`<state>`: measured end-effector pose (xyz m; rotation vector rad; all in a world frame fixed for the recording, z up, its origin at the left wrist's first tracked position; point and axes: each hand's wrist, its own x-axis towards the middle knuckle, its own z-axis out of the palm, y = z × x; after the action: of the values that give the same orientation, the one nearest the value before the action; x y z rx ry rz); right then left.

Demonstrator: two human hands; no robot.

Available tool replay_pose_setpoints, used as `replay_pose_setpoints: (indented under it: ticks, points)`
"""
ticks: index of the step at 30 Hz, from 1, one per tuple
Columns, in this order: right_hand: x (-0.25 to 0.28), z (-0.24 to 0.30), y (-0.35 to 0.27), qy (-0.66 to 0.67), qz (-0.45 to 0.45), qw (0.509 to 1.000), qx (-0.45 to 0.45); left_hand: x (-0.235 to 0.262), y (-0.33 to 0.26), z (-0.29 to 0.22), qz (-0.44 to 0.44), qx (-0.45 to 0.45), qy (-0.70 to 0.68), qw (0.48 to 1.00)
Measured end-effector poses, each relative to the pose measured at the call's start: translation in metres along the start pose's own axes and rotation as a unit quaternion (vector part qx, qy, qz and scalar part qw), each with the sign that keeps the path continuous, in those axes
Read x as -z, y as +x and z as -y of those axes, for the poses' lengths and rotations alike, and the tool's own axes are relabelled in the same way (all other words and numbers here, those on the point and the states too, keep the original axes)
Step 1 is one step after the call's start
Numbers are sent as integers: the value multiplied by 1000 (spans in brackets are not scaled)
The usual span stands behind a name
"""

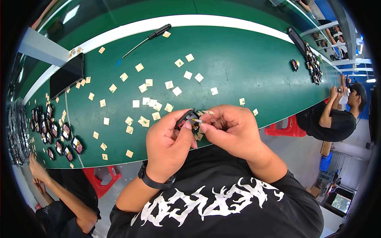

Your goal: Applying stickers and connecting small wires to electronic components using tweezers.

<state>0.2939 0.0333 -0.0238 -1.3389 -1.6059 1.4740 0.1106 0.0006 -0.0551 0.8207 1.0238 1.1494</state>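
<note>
My left hand (168, 137) is closed around a small black plastic housing (184, 119), its thumb lying along the near side. Some red and a yellow bit show inside the housing. My right hand (232, 127) pinches close against the housing's right side. From its fingertips a small pale sliver with a yellow tip (197, 120) reaches onto the housing; I cannot make out exactly what it is. Both hands are just above the near edge of the green table (246, 71). Small square cream paper pieces (157, 106) lie scattered to the left of and beyond my hands.
A black screwdriver (158, 32) lies at the far edge. At left are a dark flat tray (68, 76) and several black housings (77, 145); more housings (313, 67) sit at far right. Co-workers (337, 115) sit on both sides. Red stools (285, 127) stand by the table.
</note>
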Motion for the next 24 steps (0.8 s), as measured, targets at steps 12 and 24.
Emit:
replay_pose_setpoints:
  ticks: [12,24]
  points:
    - [-12,-3,0,-45,-26,998,37,1,-3,0,6,-4,49,999]
    - [-21,-3,9,168,-101,977,-80,14,-6,5,81,-31,36,996]
